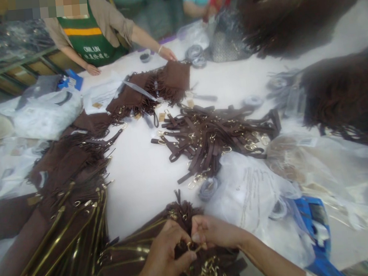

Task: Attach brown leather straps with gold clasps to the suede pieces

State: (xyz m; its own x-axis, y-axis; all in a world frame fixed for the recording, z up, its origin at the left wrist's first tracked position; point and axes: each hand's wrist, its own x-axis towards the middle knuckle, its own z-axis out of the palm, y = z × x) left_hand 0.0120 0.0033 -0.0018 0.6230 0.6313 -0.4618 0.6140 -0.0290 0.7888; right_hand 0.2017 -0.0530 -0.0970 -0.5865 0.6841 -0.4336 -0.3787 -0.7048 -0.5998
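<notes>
Both my hands meet at the front of the table over a pile of dark brown fringed bags [132, 245] with gold zips. My left hand [170, 251] is closed in a pinch on a small gold metal clasp [198, 247]. Fingers curled, my right hand [213, 232] pinches the same clasp from the other side. The clasp's exact shape is blurred and partly covered by my fingers. Below my hands lie several more gold hooks [210, 271] on brown straps. Just beyond is a heap of brown wrist straps [212, 135] with gold clips.
More brown fringed bags [66, 161] are stacked at the left. Clear plastic bags [253, 192] and a blue tape dispenser [317, 225] lie at the right. Across the white table [129, 177], a person in a green apron [94, 47] touches a brown bag [174, 78].
</notes>
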